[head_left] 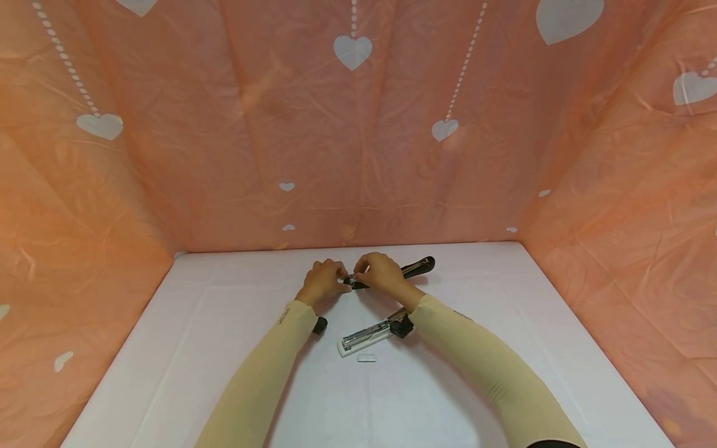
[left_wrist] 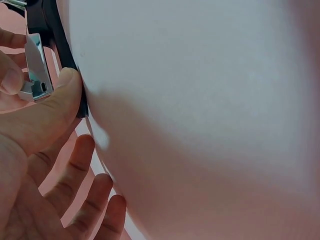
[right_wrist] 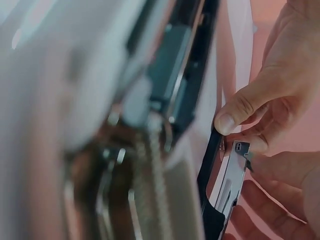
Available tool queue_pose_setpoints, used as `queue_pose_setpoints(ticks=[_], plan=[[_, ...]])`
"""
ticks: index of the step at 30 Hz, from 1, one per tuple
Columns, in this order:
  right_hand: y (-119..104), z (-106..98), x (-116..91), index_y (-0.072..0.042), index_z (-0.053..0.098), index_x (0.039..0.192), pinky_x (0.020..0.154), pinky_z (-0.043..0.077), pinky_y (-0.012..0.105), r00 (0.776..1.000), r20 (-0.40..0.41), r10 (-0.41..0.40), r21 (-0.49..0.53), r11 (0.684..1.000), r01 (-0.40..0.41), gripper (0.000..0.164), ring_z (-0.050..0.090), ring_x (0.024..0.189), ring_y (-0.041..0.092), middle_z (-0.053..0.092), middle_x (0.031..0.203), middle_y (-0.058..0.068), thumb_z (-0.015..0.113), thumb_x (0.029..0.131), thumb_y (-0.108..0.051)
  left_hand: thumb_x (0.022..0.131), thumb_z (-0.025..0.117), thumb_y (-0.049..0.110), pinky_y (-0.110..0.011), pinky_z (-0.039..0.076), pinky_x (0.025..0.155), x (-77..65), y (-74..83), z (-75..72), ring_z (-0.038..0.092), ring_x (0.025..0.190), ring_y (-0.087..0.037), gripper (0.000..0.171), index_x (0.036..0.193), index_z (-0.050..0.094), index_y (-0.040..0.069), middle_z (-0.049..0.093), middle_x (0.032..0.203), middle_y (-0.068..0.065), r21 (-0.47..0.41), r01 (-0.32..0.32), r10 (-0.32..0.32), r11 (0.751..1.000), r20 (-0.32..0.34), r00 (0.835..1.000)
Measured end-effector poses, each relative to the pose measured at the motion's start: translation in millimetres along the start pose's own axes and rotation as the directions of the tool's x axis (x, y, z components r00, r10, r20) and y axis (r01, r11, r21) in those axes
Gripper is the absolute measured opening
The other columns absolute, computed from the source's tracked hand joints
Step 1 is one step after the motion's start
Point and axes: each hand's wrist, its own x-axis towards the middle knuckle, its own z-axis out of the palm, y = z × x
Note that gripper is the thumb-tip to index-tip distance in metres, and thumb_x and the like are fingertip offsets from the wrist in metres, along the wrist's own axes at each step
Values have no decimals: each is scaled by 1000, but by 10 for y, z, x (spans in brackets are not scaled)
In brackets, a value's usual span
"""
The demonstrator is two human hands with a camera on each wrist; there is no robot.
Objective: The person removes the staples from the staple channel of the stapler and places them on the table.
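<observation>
A black stapler (head_left: 419,267) lies folded open at the far middle of the white table, its long arm reaching out past my right hand. My left hand (head_left: 325,280) grips the black base end, thumb (left_wrist: 69,82) flat along its edge and the other fingers spread behind. The shiny metal magazine (left_wrist: 38,65) is lifted away from the base. With thumb and fingers, my right hand (head_left: 381,272) pinches the tip of this magazine; a small metal piece sticks out there, and I cannot tell whether it is part of the stapler.
Nearer, below my right wrist, lies a second stapler (head_left: 364,339), white and opened, its metal rail showing. A short silver strip of staples (head_left: 366,358) rests just in front of it. Orange curtains with pale hearts enclose the table (head_left: 224,323) at the back and both sides.
</observation>
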Motion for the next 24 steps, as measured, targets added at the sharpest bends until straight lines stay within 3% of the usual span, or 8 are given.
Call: queue_pose_setpoints(ticks=[6,15,24], plan=[[19,-25,-1,-14,82,102,72,56,35,1000,-9,-26,18,999,27,9,72,86,19,78,99,2,82,95,-19,93,87,23,-53,45,103,-4,6,7,56,116,-36,25,113,78,10,67,118,-11,-1,-4,4,1000,0,1000],[79,-58,-11,-6,79,101,83,58,36,994,-8,-106,75,992,106,8,72,93,23,77,98,8,80,97,-13,93,87,24,-53,46,103,15,-18,5,56,116,-35,26,113,77,10,68,117,-9,-3,2,-2,1000,8,1000],[157,-114,-112,-6,80,97,83,58,34,993,12,-116,104,988,114,6,72,87,19,79,93,6,81,95,-11,92,88,24,-52,45,102,3,-3,-6,56,116,-36,27,112,78,9,68,117,-11,-10,-9,9,1000,-9,1000]])
